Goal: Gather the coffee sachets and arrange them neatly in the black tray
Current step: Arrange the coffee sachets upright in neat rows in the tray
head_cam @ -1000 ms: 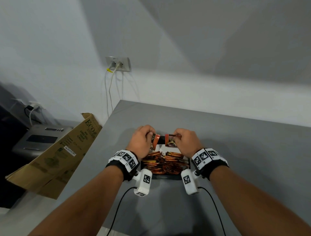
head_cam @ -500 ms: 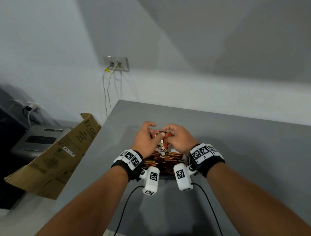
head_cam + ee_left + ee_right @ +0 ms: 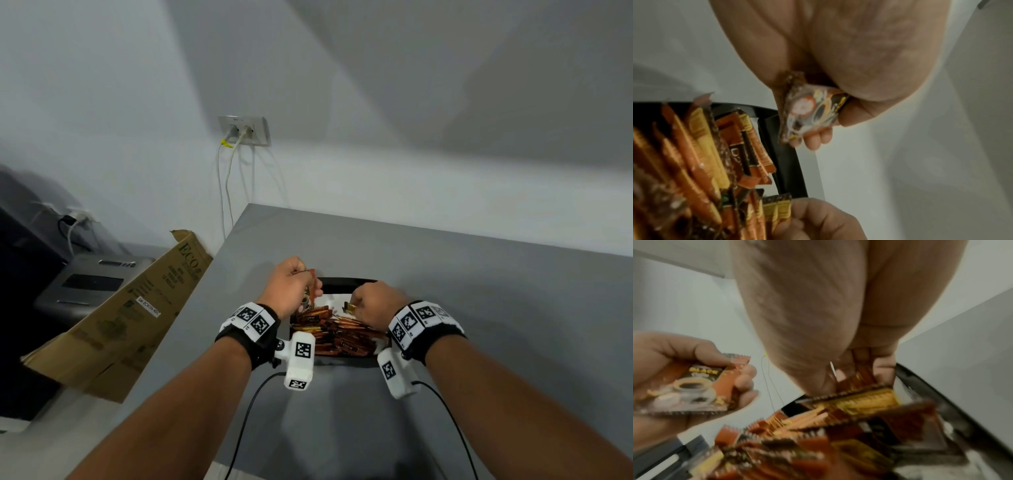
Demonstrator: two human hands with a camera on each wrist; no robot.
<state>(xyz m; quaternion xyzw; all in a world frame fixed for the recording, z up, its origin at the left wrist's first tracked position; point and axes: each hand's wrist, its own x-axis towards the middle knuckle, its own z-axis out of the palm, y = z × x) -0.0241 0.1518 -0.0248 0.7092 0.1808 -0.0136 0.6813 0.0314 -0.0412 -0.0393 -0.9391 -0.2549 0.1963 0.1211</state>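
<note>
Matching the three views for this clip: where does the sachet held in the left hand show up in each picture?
Head: the held sachet sits left of centre, in the left hand, over the tray's far left corner.
Left wrist: centre, hanging from the fingers above the tray's rim.
Right wrist: far left, face up, showing a coffee cup print.
Shared landmark: the tray's black rim.

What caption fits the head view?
Left hand holds one coffee sachet while right hand pinches another over the black tray.
</note>
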